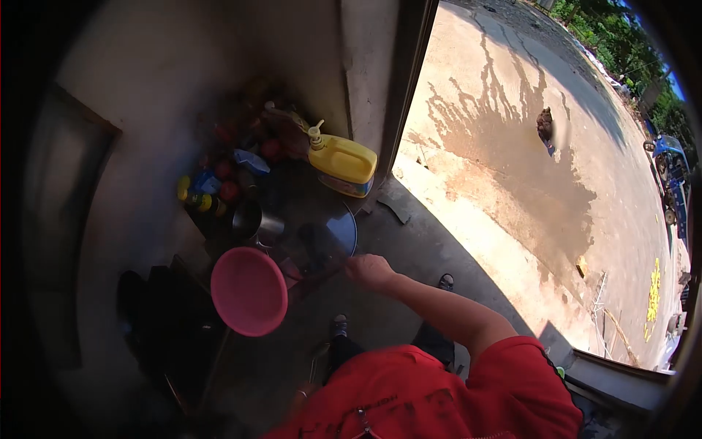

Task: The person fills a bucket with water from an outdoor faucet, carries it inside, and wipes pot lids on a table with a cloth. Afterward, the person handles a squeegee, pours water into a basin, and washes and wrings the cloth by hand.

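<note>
Red shirt (pixel 431 388) up close. My right hand (pixel 369 271) is curled just beside some shiny round-rimmed thing (pixel 342 233), can't tell if gripping; left hand's out of view. Careless nudge could tip that or the pink basin (pixel 248 293) nearby. Shirt lettering, yellow jug (pixel 344 159) label: too blurry.

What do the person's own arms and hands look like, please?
The right hand is bare, with no glove, and no watch shows. The forearm is uncovered below a short red sleeve, which has a dark strip along its outer side. The left hand cannot be seen.
</note>
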Demonstrator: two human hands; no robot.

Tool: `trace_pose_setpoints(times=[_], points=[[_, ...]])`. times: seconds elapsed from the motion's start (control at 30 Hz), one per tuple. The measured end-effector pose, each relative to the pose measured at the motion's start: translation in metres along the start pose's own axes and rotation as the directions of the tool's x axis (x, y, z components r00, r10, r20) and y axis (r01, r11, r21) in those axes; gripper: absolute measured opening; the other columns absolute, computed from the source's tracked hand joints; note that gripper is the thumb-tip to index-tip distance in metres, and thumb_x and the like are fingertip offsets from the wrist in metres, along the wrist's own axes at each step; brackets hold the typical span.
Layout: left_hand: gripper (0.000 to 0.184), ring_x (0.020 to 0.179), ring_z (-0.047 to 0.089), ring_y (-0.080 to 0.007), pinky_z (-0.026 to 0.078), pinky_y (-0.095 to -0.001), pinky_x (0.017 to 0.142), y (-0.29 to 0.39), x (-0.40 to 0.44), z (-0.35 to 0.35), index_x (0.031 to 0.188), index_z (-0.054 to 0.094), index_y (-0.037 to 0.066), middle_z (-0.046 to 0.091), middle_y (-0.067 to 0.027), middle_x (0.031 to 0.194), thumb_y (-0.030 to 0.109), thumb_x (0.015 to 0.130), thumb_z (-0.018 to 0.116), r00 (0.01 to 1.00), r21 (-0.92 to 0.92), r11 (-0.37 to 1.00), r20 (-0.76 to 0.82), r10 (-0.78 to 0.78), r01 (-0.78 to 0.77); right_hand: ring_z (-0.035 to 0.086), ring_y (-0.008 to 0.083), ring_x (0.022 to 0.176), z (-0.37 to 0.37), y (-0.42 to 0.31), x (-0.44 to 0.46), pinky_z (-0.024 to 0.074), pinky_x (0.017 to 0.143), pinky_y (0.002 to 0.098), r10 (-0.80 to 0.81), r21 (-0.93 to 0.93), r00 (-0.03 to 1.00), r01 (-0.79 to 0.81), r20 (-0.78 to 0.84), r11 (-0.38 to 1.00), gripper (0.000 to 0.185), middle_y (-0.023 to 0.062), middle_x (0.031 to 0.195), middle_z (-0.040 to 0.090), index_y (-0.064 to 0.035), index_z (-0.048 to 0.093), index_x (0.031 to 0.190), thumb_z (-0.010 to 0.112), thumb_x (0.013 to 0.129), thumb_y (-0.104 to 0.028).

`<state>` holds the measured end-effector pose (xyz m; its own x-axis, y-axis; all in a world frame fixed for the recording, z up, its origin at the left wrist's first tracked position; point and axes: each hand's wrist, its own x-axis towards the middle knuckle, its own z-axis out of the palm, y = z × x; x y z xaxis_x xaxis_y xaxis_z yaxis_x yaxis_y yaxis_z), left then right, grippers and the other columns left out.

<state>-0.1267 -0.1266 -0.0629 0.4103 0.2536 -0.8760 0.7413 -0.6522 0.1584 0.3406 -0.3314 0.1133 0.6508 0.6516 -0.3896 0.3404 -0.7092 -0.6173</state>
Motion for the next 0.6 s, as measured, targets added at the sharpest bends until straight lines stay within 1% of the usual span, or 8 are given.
trace_pose_setpoints(times=[0.13, 0.2, 0.23, 0.3, 0.33, 0.37, 0.43, 0.6], points=[[0.050, 0.088, 0.057, -0.0405, 0.046, -0.0452, 0.075, 0.033, 0.012, 0.028, 0.094, 0.061, 0.001, 0.060, -0.0246, 0.092, 0.046, 0.075, 0.051, 0.999, -0.021, 0.999, 0.016, 0.030, -0.030, 0.059, 0.0323, 0.085, -0.012, 0.220, -0.123, 0.0467, 0.076, 0.0409, 0.208, -0.090, 0.930, -0.189, 0.304, 0.978, 0.025, 0.0141, 0.090, 0.063, -0.0122, 0.064, 0.093, 0.048, 0.078, -0.025], [0.049, 0.089, 0.057, -0.0404, 0.046, -0.0451, 0.074, 0.108, 0.025, 0.044, 0.094, 0.061, 0.001, 0.060, -0.0246, 0.092, 0.046, 0.075, 0.051, 0.998, -0.028, 1.000, 0.057, -0.006, 0.007, 0.060, 0.0304, 0.085, -0.034, 0.322, -0.182, 0.0469, 0.075, 0.0398, 0.371, 0.006, 0.891, -0.386, 0.263, 0.923, 0.023, 0.0122, 0.087, 0.064, -0.0113, 0.065, 0.087, 0.051, 0.076, -0.026], [0.049, 0.089, 0.057, -0.0403, 0.046, -0.0451, 0.074, 0.148, 0.030, 0.047, 0.094, 0.061, 0.001, 0.060, -0.0245, 0.092, 0.045, 0.075, 0.051, 0.997, -0.029, 0.999, 0.071, -0.019, 0.021, 0.063, 0.0259, 0.076, -0.057, 0.351, -0.203, 0.0487, 0.069, 0.0365, 0.416, -0.014, 0.889, -0.421, 0.190, 0.907, 0.021, 0.0109, 0.083, 0.065, -0.0089, 0.065, 0.085, 0.052, 0.076, -0.023], [0.049, 0.089, 0.058, -0.0402, 0.046, -0.0450, 0.074, 0.211, 0.026, 0.054, 0.094, 0.062, 0.001, 0.060, -0.0244, 0.092, 0.045, 0.075, 0.051, 0.993, -0.027, 0.998, 0.109, -0.049, 0.053, 0.062, 0.0222, 0.070, -0.096, 0.409, -0.212, 0.0490, 0.065, 0.0339, 0.452, 0.096, 0.856, -0.486, 0.249, 0.868, 0.021, 0.0099, 0.079, 0.065, -0.0070, 0.065, 0.084, 0.052, 0.077, -0.022], [0.049, 0.089, 0.058, -0.0402, 0.046, -0.0450, 0.074, 0.244, 0.031, 0.052, 0.094, 0.062, 0.001, 0.060, -0.0244, 0.092, 0.045, 0.075, 0.051, 0.990, -0.033, 0.997, 0.128, -0.063, 0.067, 0.062, 0.0185, 0.065, -0.117, 0.433, -0.210, 0.0492, 0.061, 0.0312, 0.485, 0.191, 0.824, -0.548, 0.292, 0.815, 0.021, 0.0090, 0.076, 0.065, -0.0051, 0.065, 0.082, 0.052, 0.078, -0.020], [0.049, 0.089, 0.058, -0.0402, 0.046, -0.0450, 0.074, 0.291, 0.053, 0.047, 0.094, 0.062, 0.001, 0.060, -0.0243, 0.092, 0.045, 0.075, 0.051, 0.989, -0.046, 0.996, 0.133, -0.070, 0.077, 0.062, 0.0185, 0.065, -0.144, 0.450, -0.198, 0.0492, 0.061, 0.0312, 0.473, 0.182, 0.828, -0.537, 0.302, 0.823, 0.021, 0.0090, 0.076, 0.065, -0.0051, 0.065, 0.082, 0.052, 0.078, -0.020], [0.049, 0.089, 0.058, -0.0401, 0.046, -0.0449, 0.074, 0.361, 0.078, 0.040, 0.094, 0.062, 0.001, 0.060, -0.0242, 0.093, 0.045, 0.075, 0.051, 0.989, -0.076, 0.993, 0.123, -0.086, 0.095, 0.060, 0.0128, 0.058, -0.201, 0.468, -0.153, 0.0479, 0.055, 0.0267, 0.447, 0.354, 0.853, -0.519, 0.269, 0.778, 0.020, 0.0069, 0.072, 0.064, -0.0029, 0.064, 0.080, 0.052, 0.079, -0.019], [0.048, 0.089, 0.058, -0.0399, 0.046, -0.0448, 0.074, 0.501, 0.168, 0.030, 0.094, 0.062, 0.001, 0.061, -0.0240, 0.093, 0.045, 0.076, 0.051, 0.993, -0.143, 0.984, 0.075, -0.096, 0.106, 0.057, 0.0124, 0.054, -0.312, 0.546, -0.011, 0.0470, 0.050, 0.0269, 0.405, 0.491, 0.905, -0.415, 0.132, 0.766, 0.018, 0.0061, 0.071, 0.061, 0.0001, 0.058, 0.083, 0.048, 0.081, -0.015]])
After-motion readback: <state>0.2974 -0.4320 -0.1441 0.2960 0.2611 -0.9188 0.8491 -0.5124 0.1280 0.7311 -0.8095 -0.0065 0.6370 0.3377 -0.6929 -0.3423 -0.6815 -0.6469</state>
